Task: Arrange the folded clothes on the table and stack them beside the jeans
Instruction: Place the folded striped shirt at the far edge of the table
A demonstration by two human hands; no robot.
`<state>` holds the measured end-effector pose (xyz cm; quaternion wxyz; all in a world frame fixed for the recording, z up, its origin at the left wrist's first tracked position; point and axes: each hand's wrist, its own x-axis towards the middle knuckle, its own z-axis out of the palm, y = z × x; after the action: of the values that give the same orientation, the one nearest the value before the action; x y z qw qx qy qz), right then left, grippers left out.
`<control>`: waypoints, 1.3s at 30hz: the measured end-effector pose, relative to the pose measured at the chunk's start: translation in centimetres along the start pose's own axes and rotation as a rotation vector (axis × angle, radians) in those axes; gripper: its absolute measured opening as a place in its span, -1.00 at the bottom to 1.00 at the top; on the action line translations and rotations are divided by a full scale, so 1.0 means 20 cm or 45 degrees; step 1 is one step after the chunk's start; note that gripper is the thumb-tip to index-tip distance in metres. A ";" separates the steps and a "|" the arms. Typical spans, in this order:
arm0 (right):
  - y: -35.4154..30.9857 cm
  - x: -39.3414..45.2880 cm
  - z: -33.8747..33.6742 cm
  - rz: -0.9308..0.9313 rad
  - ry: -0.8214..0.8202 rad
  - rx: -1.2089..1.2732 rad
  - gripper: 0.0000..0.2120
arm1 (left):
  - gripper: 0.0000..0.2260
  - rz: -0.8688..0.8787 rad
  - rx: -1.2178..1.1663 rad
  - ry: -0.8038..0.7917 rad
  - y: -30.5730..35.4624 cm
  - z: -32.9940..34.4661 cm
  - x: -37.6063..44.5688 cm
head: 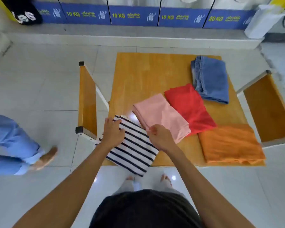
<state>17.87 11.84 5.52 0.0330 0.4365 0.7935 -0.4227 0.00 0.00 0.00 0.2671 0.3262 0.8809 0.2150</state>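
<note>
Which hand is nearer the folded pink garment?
Right. The right hand touches the folded pink garment at its near corner; the left hand rests apart on the striped shirt.

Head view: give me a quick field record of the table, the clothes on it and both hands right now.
surface: wooden table
jeans: folded jeans, far right of table
red garment: folded, its far corner at the jeans, partly under the pink
pink garment: folded, overlapping the red one's left edge
orange garment: folded, near right corner
striped garment: near left corner, overhanging the table edge
left hand: flat on the striped garment
right hand: pinching the pink garment's near corner
stack beside jeans: not yet started
</note>
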 end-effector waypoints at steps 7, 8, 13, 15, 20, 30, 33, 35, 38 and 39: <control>0.18 -0.14 0.22 0.412 0.158 -0.064 -0.77 | -0.54 -0.143 -0.060 0.311 -0.06 0.08 -0.16; 0.17 -0.16 0.25 0.406 0.233 0.069 -0.76 | -0.53 -0.169 -0.050 0.340 -0.05 0.07 -0.17; 0.17 -0.18 0.42 0.506 0.502 0.502 -0.54 | -0.49 -0.316 -0.065 0.334 -0.06 0.06 -0.18; 0.17 -0.15 0.41 0.584 0.558 0.758 -0.48 | -0.42 -0.474 -0.135 0.233 -0.07 0.03 -0.16; 0.16 -0.09 0.35 0.851 0.136 1.258 -0.48 | -0.30 -0.650 -0.345 -0.065 -0.07 -0.05 -0.15; 0.02 -0.15 0.22 0.367 0.215 1.135 -0.61 | -0.43 -0.719 -0.933 -0.213 -0.12 -0.22 -0.10; -0.02 -0.04 0.08 0.254 0.323 0.984 -0.67 | -0.46 -0.666 -0.968 -0.203 -0.03 -0.26 -0.02; -0.04 0.06 -0.01 0.191 0.366 0.893 -0.67 | -0.48 -0.613 -0.914 -0.171 0.04 -0.30 0.05; -0.08 0.22 -0.12 0.144 0.368 0.836 -0.68 | -0.46 -0.524 -0.834 -0.076 0.13 -0.35 0.17; -0.10 0.28 -0.16 0.132 0.369 0.827 -0.67 | -0.41 -0.495 -0.812 -0.038 0.15 -0.37 0.22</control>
<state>13.96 17.27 6.40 -0.1989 0.5193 0.5912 -0.5842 -5.97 3.73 5.84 0.4039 0.0564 0.8113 0.4190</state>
